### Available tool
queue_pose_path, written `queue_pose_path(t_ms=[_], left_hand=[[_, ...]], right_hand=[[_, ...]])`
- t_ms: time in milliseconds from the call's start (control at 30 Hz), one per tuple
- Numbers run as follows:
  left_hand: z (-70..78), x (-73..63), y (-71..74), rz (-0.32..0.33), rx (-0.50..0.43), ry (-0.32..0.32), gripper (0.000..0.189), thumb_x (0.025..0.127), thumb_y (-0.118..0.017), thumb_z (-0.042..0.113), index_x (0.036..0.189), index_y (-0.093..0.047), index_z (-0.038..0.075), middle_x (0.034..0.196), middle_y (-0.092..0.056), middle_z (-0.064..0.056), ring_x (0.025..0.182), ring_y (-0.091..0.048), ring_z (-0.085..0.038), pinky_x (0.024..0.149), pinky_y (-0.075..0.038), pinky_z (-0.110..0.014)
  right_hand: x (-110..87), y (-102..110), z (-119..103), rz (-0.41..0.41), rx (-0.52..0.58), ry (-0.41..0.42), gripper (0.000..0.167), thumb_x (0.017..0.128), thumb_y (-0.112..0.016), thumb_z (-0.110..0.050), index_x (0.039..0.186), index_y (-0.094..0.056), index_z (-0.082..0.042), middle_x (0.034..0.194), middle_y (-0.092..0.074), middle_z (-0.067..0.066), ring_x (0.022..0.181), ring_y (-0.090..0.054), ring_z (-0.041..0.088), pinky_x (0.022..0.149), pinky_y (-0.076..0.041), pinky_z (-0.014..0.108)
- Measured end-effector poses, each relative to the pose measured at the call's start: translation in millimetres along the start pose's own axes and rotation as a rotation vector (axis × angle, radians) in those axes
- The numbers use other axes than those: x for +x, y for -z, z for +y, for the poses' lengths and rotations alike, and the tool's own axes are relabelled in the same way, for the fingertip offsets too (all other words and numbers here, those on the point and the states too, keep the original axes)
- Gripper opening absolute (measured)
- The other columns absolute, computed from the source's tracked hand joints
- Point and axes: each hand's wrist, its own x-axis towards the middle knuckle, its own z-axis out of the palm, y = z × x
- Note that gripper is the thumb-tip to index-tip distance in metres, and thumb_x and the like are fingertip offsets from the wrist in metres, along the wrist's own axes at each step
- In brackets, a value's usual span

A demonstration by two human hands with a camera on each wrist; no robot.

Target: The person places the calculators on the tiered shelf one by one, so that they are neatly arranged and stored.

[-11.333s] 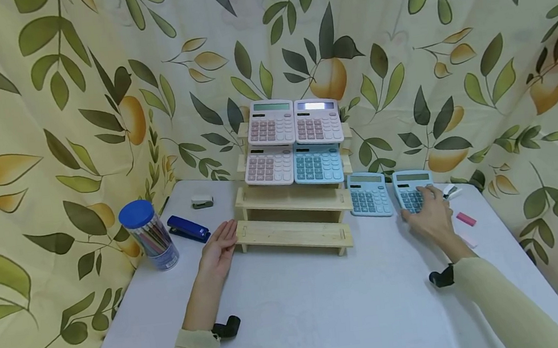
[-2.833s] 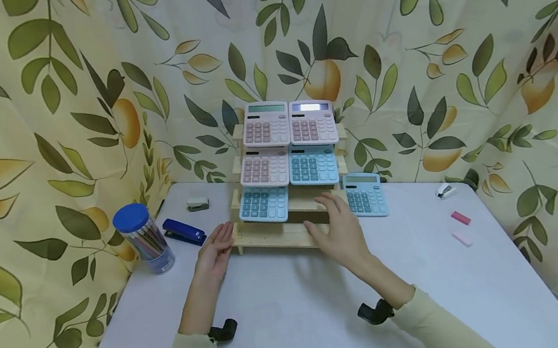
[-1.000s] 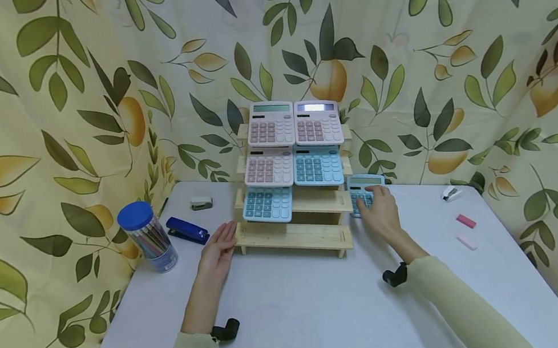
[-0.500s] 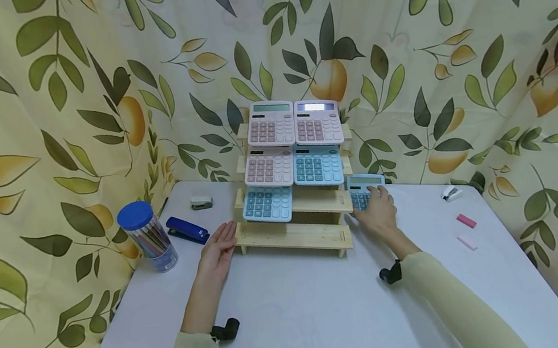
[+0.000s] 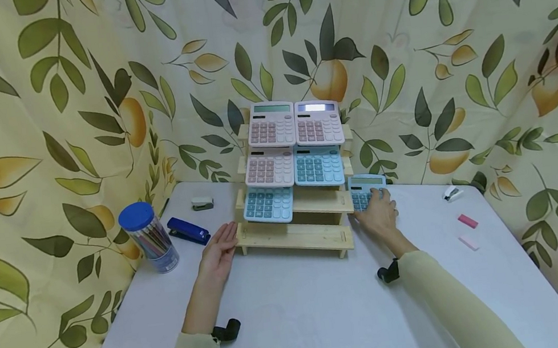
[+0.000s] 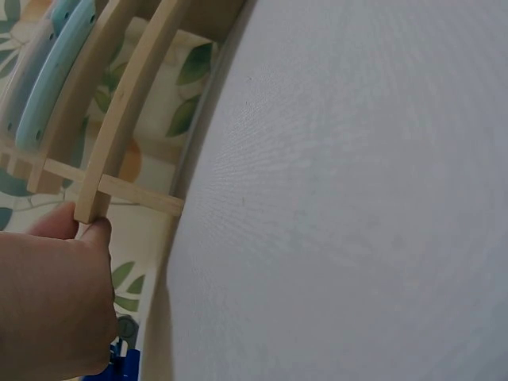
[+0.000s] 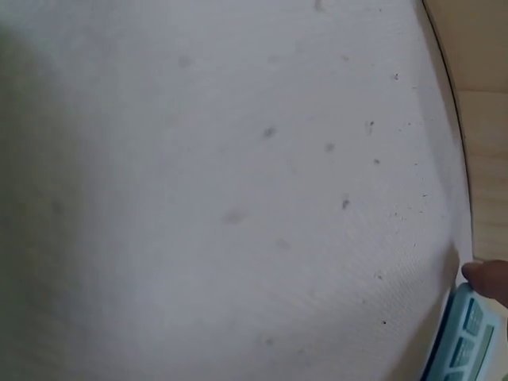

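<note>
My right hand (image 5: 379,214) reaches over the light-blue calculator (image 5: 360,192) lying on the table right of a stepped wooden stand (image 5: 293,236). It grips this calculator across its lower half, hiding some keys; a fingertip (image 7: 486,279) shows at its corner in the right wrist view. My left hand (image 5: 217,253) holds the left end of the stand's lowest board (image 6: 119,119), fingertips on either side of the wood. Two pink calculators fill the top step, a pink calculator (image 5: 269,167) and a blue calculator (image 5: 318,165) the one below. Another blue calculator (image 5: 268,204) sits on the third step's left.
To the left stand a clear jar of pencils with a blue lid (image 5: 136,217), a blue stapler (image 5: 188,230) and a small white-and-dark item (image 5: 202,203). Near the right edge lie a small white clip-like item (image 5: 452,193), a dark pink eraser (image 5: 467,221) and a pale pink eraser (image 5: 469,242).
A blue calculator from the table's right has come onto the third step. My right hand left the stand for the last table calculator and shifted its grip slightly nearer me. The left hand stays put.
</note>
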Motion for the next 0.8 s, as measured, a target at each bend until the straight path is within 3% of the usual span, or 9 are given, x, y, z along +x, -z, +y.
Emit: queue_pose_path(t_ms=[800], left_hand=[[0.3, -0.8, -0.7, 0.006, -0.007, 0.001, 0.076, 0.098, -0.039, -0.023, 0.166, -0.021, 0.005, 0.169, -0.029, -0.015, 0.154, -0.034, -0.024, 0.124, -0.033, -0.034]], right_hand=[[-4.4, -2.6, -1.1, 0.057, 0.070, 0.017, 0.095, 0.083, -0.084, -0.029, 0.157, -0.034, 0.002, 0.163, -0.022, 0.032, 0.134, -0.039, 0.060, 0.110, -0.034, 0.072]])
